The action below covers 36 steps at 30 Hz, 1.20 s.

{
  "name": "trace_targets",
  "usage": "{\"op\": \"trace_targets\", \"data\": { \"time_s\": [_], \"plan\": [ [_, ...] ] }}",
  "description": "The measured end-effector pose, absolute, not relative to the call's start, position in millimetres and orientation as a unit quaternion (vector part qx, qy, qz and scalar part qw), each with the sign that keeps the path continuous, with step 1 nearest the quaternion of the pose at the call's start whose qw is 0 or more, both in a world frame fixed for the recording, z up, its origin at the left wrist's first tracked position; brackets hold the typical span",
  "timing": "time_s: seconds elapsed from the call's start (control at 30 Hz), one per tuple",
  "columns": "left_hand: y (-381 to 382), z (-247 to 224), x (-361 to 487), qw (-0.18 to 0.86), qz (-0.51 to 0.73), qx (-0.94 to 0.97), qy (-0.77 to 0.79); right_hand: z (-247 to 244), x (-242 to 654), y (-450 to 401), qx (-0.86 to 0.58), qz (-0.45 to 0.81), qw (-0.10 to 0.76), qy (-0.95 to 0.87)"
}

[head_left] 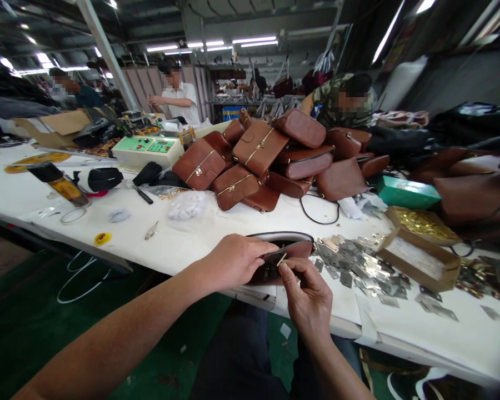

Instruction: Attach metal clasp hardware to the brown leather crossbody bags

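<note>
A brown leather bag [304, 250] with a dark-edged opening lies at the table's front edge. My left hand [239, 258] grips the near rim of its opening, fingers closed over the leather. Just right of it, my right hand [310, 294] pinches a small, thin, light-coloured metal piece [281, 259] between thumb and fingers, close against the bag's front. The bag's inside is mostly hidden by the rim and my hands. Flat silver metal plates [358, 266] lie loose to the right of the bag.
Brown bags [258, 150] are heaped behind. At right are a cardboard box [420, 261], a tray of gold-coloured hardware [427, 225] and a green box [408, 191]. A jar [62, 186], yellow tape [103, 239] and a control box [148, 150] stand left. A co-worker [345, 100] bends across the table.
</note>
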<state>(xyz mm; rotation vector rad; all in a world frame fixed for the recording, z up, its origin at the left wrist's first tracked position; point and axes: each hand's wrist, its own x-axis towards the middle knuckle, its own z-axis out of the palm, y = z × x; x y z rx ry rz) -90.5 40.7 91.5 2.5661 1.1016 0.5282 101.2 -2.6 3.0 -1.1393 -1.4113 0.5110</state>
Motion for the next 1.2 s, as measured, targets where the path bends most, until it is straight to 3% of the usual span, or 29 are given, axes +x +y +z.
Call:
{"op": "trace_targets", "data": {
  "time_s": [0.43,0.73,1.03,1.2],
  "plan": [
    [44,91,-95,0.336,0.219,0.821,0.406,12,99,-1,-0.479,0.196,0.573,-0.636],
    [43,87,-88,0.294,0.226,0.807,0.460,12,102,0,-0.473,0.203,0.555,-0.653],
    [49,98,-94,0.394,0.203,0.806,0.393,6,93,6,-0.526,0.045,0.556,-0.642],
    [56,99,-92,0.398,0.197,0.806,0.391,7,94,12,-0.539,0.023,0.561,-0.628]
  ]
}}
